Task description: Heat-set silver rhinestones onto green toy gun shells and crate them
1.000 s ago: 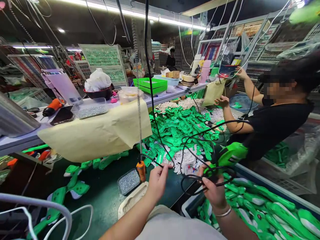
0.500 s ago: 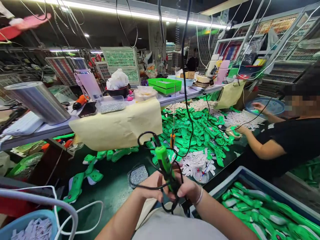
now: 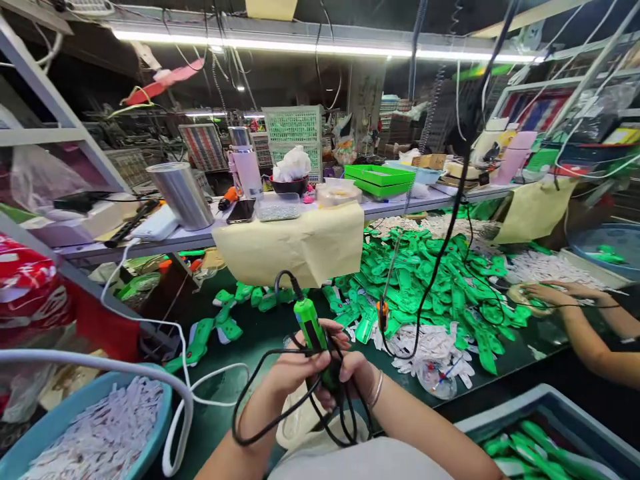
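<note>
Presumably for steadiness, left hand's (image 3: 295, 372) fingers grip green tool (image 3: 306, 321) cord-end up, above surface (image 3: 254, 335); right hand's (image 3: 362, 377) fingers hold black cable (image 3: 243, 441) loops beside it, perhaps limiting tangles.

"What's lit overhead?"
"A long fluorescent light (image 3: 320, 46), running above the pale shelf (image 3: 425, 205)."
"And behind that shelf?"
"Stacked plastic crates (image 3: 293, 127), with a grey pillar (image 3: 364, 100) to their right."

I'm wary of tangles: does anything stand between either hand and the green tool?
Nothing visible separates the left hand from the green tool. Beside the right hand, loops of black cord cross in front of the tool's lower part.
</note>
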The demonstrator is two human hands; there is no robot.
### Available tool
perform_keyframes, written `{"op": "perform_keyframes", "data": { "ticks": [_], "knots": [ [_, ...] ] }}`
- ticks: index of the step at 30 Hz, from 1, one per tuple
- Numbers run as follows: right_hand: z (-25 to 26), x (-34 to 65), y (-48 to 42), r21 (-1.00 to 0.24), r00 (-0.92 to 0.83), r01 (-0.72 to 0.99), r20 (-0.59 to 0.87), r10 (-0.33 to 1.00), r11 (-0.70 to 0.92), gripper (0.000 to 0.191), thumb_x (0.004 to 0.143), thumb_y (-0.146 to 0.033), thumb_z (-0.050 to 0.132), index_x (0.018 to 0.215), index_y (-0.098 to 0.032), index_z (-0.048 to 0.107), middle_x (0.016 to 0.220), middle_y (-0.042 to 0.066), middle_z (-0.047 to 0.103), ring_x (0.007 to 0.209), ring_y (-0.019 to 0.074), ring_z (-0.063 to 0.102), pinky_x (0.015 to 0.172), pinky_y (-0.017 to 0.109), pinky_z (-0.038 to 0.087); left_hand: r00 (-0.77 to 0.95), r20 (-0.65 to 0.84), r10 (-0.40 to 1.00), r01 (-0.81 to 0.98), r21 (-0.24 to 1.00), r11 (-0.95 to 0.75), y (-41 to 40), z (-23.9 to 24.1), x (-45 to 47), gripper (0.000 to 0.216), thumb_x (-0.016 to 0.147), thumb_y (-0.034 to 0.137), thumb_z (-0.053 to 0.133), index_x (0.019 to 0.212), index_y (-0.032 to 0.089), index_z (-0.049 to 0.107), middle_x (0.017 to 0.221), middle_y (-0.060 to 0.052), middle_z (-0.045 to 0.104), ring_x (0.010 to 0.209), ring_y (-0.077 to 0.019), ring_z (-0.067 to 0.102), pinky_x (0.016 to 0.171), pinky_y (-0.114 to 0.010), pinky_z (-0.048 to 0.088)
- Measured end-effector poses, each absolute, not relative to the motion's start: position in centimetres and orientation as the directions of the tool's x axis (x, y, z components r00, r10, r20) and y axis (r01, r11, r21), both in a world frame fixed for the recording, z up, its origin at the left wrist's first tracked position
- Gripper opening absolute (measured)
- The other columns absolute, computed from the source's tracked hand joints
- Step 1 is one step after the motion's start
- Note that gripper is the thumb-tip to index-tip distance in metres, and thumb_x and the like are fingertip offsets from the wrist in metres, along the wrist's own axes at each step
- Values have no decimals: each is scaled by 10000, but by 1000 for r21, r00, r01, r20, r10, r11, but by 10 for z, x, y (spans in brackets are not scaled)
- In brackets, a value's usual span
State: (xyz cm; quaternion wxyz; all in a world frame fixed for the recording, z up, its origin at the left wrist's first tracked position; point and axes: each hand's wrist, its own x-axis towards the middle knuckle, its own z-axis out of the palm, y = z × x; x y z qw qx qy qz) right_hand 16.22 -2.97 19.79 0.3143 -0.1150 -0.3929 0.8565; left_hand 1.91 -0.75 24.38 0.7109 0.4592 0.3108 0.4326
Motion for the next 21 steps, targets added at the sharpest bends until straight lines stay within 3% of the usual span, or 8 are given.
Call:
{"op": "perform_keyframes", "data": {
  "ticks": [3, 5, 8, 10, 13, 15, 18, 21],
  "knots": [
    [213, 164, -33, -875, -679, -279, -110, 726, -395, 294, 626, -356, 594, 856, -173, 604, 714, 27, 634, 641, 167, 576, 614, 288, 469, 421, -94, 902, -393, 878, 275, -14, 246, 20, 800, 639, 560, 874, 1320, 222, 626, 1219, -166, 719, 1112, -381, 696, 969, -507, 555],
    [223, 162, -36, -958, -497, -112, -175, 850, -263, 261, 661, -294, 612, 888, -169, 647, 777, 18, 662, 707, 156, 581, 688, 282, 469, 294, -150, 944, -435, 858, 271, -15, 246, 21, 764, 643, 575, 865, 1277, 221, 629, 1179, -158, 736, 1064, -362, 719, 981, -513, 540],
    [232, 156, -40, -992, -278, 99, -108, 954, -83, 241, 714, -222, 590, 913, -170, 716, 805, 10, 687, 767, 161, 581, 748, 289, 473, 142, -195, 971, -427, 873, 237, -13, 244, 22, 682, 573, 521, 912, 1104, 181, 652, 966, -127, 775, 937, -334, 749, 901, -472, 564],
    [236, 153, -42, -991, -203, 135, -26, 979, 2, 232, 777, -237, 557, 900, -173, 743, 802, 28, 704, 798, 186, 611, 778, 317, 499, 51, -194, 980, -406, 892, 198, -11, 243, 21, 609, 531, 506, 925, 952, 172, 639, 801, -82, 757, 818, -288, 746, 787, -398, 576],
    [239, 159, -43, -997, -81, 38, 58, 995, 61, 201, 811, -305, 590, 857, -183, 743, 792, 53, 722, 810, 204, 658, 783, 339, 536, -123, -150, 981, -354, 930, 98, -3, 242, 14, 562, 481, 496, 928, 812, 181, 602, 640, 4, 674, 620, -176, 663, 625, -282, 513],
    [242, 169, -45, -993, -112, -116, 15, 994, 2, 204, 794, -367, 658, 860, -186, 728, 724, 37, 703, 686, 180, 657, 669, 316, 543, -173, -128, 977, -292, 954, 73, 3, 241, 7, 548, 471, 513, 918, 759, 182, 590, 589, 38, 613, 544, -128, 582, 561, -248, 452],
    [250, 194, -53, -953, -164, -293, -27, 986, -75, 295, 764, -466, 746, 877, -195, 713, 602, -14, 620, 473, 114, 532, 448, 227, 396, -165, -148, 975, -201, 973, 114, 9, 237, -8, 545, 481, 568, 897, 674, 186, 559, 563, 44, 556, 521, -117, 511, 530, -254, 397],
    [262, 222, -65, -957, -130, -290, 21, 991, -18, 354, 683, -510, 835, 778, -195, 704, 524, -33, 512, 429, 80, 382, 409, 213, 229, -145, -136, 980, -164, 980, 112, 12, 232, -19, 537, 508, 578, 887, 655, 193, 543, 597, 31, 544, 568, -131, 497, 563, -275, 395]
  ]
}}
